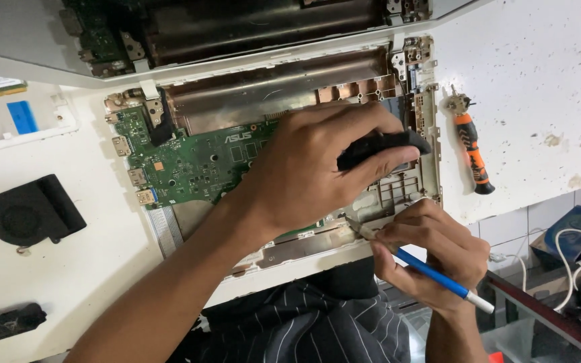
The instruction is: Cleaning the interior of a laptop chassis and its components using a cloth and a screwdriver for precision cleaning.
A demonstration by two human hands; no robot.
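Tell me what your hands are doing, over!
Left hand grips black part over open laptop. Right hand holds blue tool, tip at laptop's front edge. Screwdriver lies aside.

A slim blue-handled tool [438,277] with a white end cap lies slanted, its metal tip touching the front edge of the opened white laptop chassis [432,134]. A flat black part [381,146] sits tilted above the chassis's right half, just right of its green circuit board [183,161].
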